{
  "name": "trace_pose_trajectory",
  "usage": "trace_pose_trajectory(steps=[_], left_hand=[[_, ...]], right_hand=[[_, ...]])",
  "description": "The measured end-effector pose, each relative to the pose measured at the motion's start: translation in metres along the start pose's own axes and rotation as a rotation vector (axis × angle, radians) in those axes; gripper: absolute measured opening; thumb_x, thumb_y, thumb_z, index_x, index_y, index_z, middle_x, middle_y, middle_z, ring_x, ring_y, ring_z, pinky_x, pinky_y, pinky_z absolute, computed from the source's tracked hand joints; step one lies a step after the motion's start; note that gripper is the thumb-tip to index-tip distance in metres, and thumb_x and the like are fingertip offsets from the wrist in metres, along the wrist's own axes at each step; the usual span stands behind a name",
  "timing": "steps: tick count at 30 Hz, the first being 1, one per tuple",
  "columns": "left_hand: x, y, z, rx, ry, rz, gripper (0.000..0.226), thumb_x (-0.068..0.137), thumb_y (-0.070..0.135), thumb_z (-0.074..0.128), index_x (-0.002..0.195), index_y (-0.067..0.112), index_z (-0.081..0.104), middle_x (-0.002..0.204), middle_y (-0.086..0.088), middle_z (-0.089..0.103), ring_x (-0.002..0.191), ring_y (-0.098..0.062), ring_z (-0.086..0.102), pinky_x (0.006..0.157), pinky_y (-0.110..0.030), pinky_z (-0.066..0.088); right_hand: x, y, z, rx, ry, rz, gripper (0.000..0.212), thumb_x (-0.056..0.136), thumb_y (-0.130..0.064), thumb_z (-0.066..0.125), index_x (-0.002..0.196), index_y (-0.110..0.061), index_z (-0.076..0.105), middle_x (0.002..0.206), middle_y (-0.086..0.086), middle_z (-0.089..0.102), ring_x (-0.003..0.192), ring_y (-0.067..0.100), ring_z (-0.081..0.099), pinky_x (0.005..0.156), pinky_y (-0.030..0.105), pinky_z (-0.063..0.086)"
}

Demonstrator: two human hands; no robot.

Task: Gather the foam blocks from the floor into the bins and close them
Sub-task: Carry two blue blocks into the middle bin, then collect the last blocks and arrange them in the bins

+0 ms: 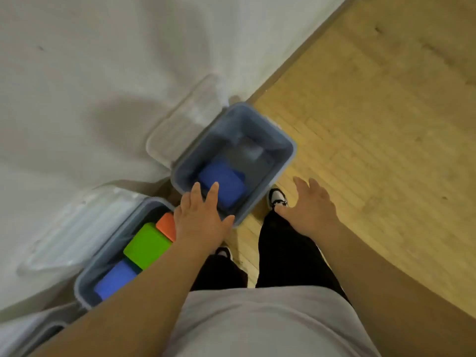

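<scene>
I am looking straight down at two grey-blue plastic bins on a pale wooden floor (373,124) laid in short strips, pushed up against a plain white wall (103,60). Both are smooth, rectangular and round-cornered, with a thicker rolled rim.

The far bin (288,161) is open. Its translucent, ribbed lid (185,122) stands back against the wall behind it. Inside, at the end nearer me, lies one blue foam block (224,181), matte and soft-edged, a flat slab shape; the rest of the bottom is bare grey.

The near bin (85,287) is open too, with its clear lid (74,228) tipped back on the wall side. It holds three blocks in a row: an orange block (167,225) at the far end, a bright green block (146,244) in the middle sitting a little higher, and a second blue block (114,279) at the end nearest me. All have the same dull, velvety surface and rounded corners.

My left hand (199,217) is palm down over the near corner of the far bin, fingers straight and slightly spread, holding nothing; whether it touches the rim I cannot tell. My right hand (313,204) hangs over the floor just beside that bin, fingers loosely spread, with nothing in it. Below are my black trousers (286,253) and a black-and-white shoe (277,198).
</scene>
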State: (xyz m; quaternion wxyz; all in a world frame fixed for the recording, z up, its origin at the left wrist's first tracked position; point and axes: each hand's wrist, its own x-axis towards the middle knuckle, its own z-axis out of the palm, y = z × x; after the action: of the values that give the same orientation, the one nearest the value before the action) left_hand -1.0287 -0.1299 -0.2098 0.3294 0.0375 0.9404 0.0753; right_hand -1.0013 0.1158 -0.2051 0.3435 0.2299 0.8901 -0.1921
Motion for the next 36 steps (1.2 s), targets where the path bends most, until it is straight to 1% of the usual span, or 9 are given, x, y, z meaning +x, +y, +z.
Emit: trace_pose_trajectory(steps=[3,7,12,17,21,24,30,33,36], left_hand=[[-0.047,-0.001,-0.014,0.13,0.02,0.141,0.094,0.092,0.073,0.049,0.162,0.038,-0.002,0.171,-0.011,-0.002,0.155,-0.038,0.009,0.12,-0.052,0.022],[-0.094,0.01,-0.031,0.323,0.039,0.365,0.096,0.091,0.077,0.045,0.162,0.037,-0.004,0.171,-0.012,-0.001,0.155,-0.039,0.008,0.122,-0.053,0.023],[-0.136,0.055,-0.048,0.457,0.02,0.61,0.098,0.088,0.079,0.048,0.161,0.041,-0.004,0.171,-0.009,-0.001,0.156,-0.037,0.006,0.122,-0.056,0.023],[-0.185,0.11,-0.041,0.575,0.048,0.829,0.097,0.089,0.078,0.048,0.162,0.04,-0.004,0.172,-0.008,-0.003,0.157,-0.035,0.005,0.124,-0.053,0.021],[-0.237,0.16,0.0,0.673,0.032,0.945,0.095,0.091,0.076,0.046,0.163,0.037,-0.003,0.171,-0.01,0.005,0.156,-0.035,0.009,0.123,-0.052,0.023],[-0.283,0.197,0.049,0.744,-0.052,1.001,0.095,0.092,0.075,0.046,0.163,0.038,-0.007,0.172,-0.008,0.0,0.157,-0.035,0.004,0.125,-0.052,0.018],[-0.402,0.257,0.163,0.816,-0.114,1.155,0.094,0.09,0.077,0.047,0.162,0.038,0.001,0.171,-0.007,0.002,0.155,-0.034,0.007,0.124,-0.051,0.019],[-0.459,0.287,0.208,0.84,-0.142,1.224,0.094,0.09,0.077,0.047,0.162,0.037,0.003,0.171,-0.006,0.001,0.155,-0.033,0.007,0.123,-0.051,0.02],[-0.506,0.313,0.243,0.85,-0.152,1.284,0.095,0.09,0.078,0.047,0.162,0.037,0.002,0.171,-0.006,0.001,0.155,-0.033,0.006,0.123,-0.05,0.02]], right_hand=[[-0.082,0.025,0.007,0.144,0.079,0.102,0.088,0.088,-0.065,0.063,0.157,-0.032,0.021,0.168,0.006,0.013,0.152,0.036,0.018,0.118,0.055,0.029],[-0.177,0.069,0.028,0.28,0.119,0.285,0.096,0.087,-0.068,0.061,0.162,-0.036,0.011,0.172,0.003,0.003,0.156,0.033,0.01,0.122,0.055,0.024],[-0.275,0.119,0.064,0.482,0.226,0.462,0.098,0.086,-0.067,0.064,0.162,-0.035,0.013,0.171,0.004,0.007,0.155,0.032,0.015,0.121,0.054,0.027],[-0.352,0.167,0.104,0.594,0.298,0.594,0.099,0.085,-0.069,0.064,0.163,-0.035,0.012,0.171,0.004,0.006,0.155,0.033,0.013,0.12,0.054,0.029],[-0.413,0.207,0.146,0.698,0.346,0.691,0.099,0.086,-0.07,0.064,0.163,-0.035,0.012,0.172,0.004,0.005,0.156,0.033,0.013,0.121,0.055,0.027],[-0.463,0.242,0.186,0.763,0.37,0.763,0.1,0.084,-0.07,0.064,0.162,-0.036,0.012,0.171,0.004,0.007,0.156,0.033,0.013,0.12,0.055,0.027],[-0.573,0.324,0.269,0.873,0.406,0.903,0.101,0.085,-0.072,0.063,0.163,-0.033,0.012,0.171,0.008,0.006,0.154,0.037,0.016,0.12,0.056,0.028],[-0.621,0.364,0.293,0.904,0.403,0.969,0.101,0.085,-0.072,0.063,0.163,-0.032,0.011,0.171,0.008,0.005,0.155,0.036,0.015,0.12,0.057,0.028],[-0.66,0.397,0.309,0.951,0.451,1.019,0.099,0.086,-0.07,0.064,0.163,-0.034,0.012,0.171,0.008,0.006,0.155,0.036,0.015,0.12,0.057,0.028]])
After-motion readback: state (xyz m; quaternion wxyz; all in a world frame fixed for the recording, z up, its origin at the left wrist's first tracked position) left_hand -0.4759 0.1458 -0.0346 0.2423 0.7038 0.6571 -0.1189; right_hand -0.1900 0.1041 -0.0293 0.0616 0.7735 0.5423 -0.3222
